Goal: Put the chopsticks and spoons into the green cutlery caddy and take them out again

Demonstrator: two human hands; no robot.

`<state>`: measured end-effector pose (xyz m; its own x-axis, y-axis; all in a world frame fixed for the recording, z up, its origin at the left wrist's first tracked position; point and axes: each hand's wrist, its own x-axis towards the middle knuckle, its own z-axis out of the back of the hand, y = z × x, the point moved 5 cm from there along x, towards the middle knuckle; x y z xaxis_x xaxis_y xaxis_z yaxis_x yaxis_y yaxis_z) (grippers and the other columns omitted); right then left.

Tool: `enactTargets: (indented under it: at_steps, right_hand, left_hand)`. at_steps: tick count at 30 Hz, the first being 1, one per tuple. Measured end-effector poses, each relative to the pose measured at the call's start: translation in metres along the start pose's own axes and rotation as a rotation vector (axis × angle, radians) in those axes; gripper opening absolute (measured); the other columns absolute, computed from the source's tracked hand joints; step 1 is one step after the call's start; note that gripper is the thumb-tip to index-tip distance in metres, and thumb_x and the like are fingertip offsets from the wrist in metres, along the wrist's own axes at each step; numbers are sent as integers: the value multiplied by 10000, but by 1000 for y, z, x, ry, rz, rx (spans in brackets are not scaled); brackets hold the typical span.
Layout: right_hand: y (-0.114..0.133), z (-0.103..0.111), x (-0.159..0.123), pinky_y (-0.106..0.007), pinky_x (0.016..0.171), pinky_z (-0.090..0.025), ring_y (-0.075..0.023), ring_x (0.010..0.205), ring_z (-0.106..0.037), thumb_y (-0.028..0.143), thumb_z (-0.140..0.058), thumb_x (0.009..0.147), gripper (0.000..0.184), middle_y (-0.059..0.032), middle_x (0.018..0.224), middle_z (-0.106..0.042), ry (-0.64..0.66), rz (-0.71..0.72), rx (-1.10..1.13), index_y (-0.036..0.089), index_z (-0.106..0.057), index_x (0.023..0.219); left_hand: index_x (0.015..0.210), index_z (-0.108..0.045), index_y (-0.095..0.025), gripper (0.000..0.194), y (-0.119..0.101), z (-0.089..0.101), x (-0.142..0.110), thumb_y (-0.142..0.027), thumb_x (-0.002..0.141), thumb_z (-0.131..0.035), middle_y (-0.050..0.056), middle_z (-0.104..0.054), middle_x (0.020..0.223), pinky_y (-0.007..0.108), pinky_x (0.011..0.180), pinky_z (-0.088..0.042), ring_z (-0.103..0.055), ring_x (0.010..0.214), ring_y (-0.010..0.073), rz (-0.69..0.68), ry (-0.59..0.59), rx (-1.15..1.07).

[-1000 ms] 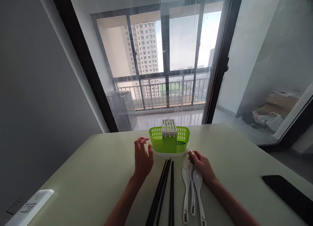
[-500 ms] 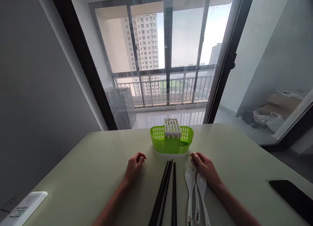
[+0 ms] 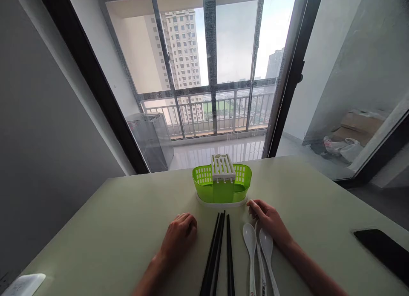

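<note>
In the head view, rests the left hand on the table, left of the near side of the green basket, its grip curled under; cannot tell how tightly. Holds the right hand just off the basket's near right corner, fingertips pressed together, nothing visible between. Shows black chopsticks lying directly before the basket, white spoons before its right end. Seems a resting step; lifting any would call for spreading a grip.

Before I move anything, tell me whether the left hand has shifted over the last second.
Yes. Judged against the green basket, the left hand has drawn back toward the person, from beside the basket's left end to short of its base.
</note>
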<state>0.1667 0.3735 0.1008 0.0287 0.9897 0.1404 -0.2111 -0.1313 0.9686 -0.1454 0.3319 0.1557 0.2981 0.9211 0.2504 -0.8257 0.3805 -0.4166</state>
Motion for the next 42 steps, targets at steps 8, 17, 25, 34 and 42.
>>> enactTargets:
  at_steps: [8,17,25,34,42]
  right_hand:
    - [6,0,-2,-296,619,-441,-203,642,-572,769,-510,846,588,-31,679,-668,-17,-13,-14,211,-691,804]
    - [5,0,-2,-293,631,-448,-198,637,-565,760,-501,860,589,-22,658,-647,-6,10,-11,205,-690,806]
    - [2,1,-1,-296,638,-460,-203,650,-588,759,-510,863,589,-30,681,-673,-22,28,-10,201,-696,814]
    - [2,0,0,-306,643,-472,-208,639,-595,782,-501,846,613,-36,673,-678,-22,47,-10,203,-699,803]
    - [6,1,-2,-296,619,-470,-201,633,-591,728,-515,872,567,-34,683,-680,-35,67,-21,197,-709,828]
  left_hand:
    - [739,-531,-246,193,-4,1,-3,-107,838,-440,6,-651,792,308,728,-458,-607,759,197,-35,-11,72]
    - [753,-534,-241,205,-3,0,-7,-91,860,-446,3,-656,801,313,754,-454,-601,761,191,-48,-38,83]
    - [748,-543,-240,205,-3,-2,-7,-90,852,-450,16,-656,823,333,797,-463,-609,800,201,-79,0,109]
    - [802,-573,-235,168,-8,1,-10,-139,888,-465,31,-669,869,365,833,-472,-615,842,212,-75,14,105]
    - [825,-588,-229,156,-23,3,-17,-357,911,-610,32,-669,859,379,831,-483,-604,825,211,-109,25,-2]
